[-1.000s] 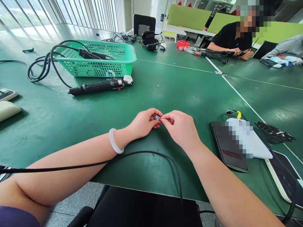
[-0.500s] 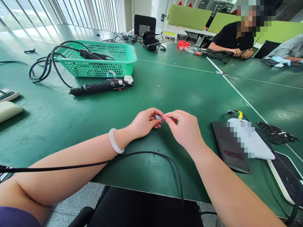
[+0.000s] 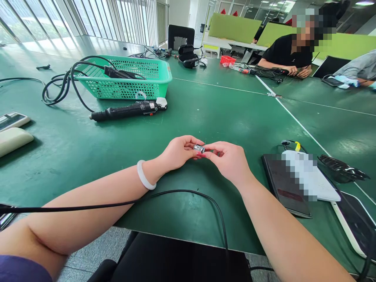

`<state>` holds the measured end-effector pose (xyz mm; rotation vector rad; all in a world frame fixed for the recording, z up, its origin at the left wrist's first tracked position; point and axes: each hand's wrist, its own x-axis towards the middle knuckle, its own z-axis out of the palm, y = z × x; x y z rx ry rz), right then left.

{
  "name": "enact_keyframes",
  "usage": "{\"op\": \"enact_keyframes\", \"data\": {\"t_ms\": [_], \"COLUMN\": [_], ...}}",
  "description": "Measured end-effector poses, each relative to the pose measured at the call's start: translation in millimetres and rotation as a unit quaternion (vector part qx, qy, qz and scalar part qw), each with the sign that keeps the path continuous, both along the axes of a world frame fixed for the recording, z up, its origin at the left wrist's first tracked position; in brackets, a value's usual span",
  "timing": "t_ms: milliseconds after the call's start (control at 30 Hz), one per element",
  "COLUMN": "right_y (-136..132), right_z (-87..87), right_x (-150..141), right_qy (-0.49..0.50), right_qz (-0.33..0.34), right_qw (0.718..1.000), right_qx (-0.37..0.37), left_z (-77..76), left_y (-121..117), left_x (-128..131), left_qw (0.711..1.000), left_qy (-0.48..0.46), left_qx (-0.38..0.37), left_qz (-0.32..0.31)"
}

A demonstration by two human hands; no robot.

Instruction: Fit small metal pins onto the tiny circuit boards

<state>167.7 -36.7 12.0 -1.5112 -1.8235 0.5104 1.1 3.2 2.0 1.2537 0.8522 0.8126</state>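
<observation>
Between my fingertips is a small dark block with pale markings (image 3: 199,148); its exact kind is too small to make out. My left hand (image 3: 181,152) is closed on it, thumb in front and fingers behind. From the other side my right hand (image 3: 227,156) pinches its right end with thumb and forefinger. Both hands are close over the green table (image 3: 182,211), near its front edge. Fingers cover parts of the block. A black cable (image 3: 179,190) runs across in front of my hands, over my left forearm.
A black electric screwdriver (image 3: 129,110) lies before a green basket (image 3: 132,88) holding a black cable. To the right are a dark notebook (image 3: 273,176), a white item (image 3: 326,184) and a crumpled black wrapper (image 3: 342,168). Across the table a person (image 3: 289,53) handles cables.
My right fingers have gone from touching the block's edge to gripping its right end, and more of its marked face shows. The view has tilted up slightly.
</observation>
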Motion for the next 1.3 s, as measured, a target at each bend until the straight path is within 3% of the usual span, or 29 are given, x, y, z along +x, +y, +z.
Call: {"op": "enact_keyframes", "data": {"t_ms": [167,433,733,1300], "right_y": [1.6,16.9,21.2,16.9], "right_z": [-2.7,-16.5,-22.4,-22.7], "right_x": [2.9,8.3,8.8,3.8], "right_qy": [-0.013,-0.040,-0.036,-0.053], "right_qz": [0.036,0.035,-0.002,0.002], "right_qw": [0.999,0.998,0.996,0.993], "right_qx": [0.017,0.047,0.082,0.108], "left_z": [-0.7,-7.6,-6.8,-11.6], "left_y": [4.1,9.1,10.9,12.7], "left_x": [-4.9,-9.8,-10.7,-11.6], "left_qw": [0.999,0.994,0.995,0.993], "left_qy": [0.017,0.052,0.063,0.063], "left_qx": [0.018,0.080,0.071,0.098], "left_qz": [-0.038,-0.045,-0.041,-0.029]}}
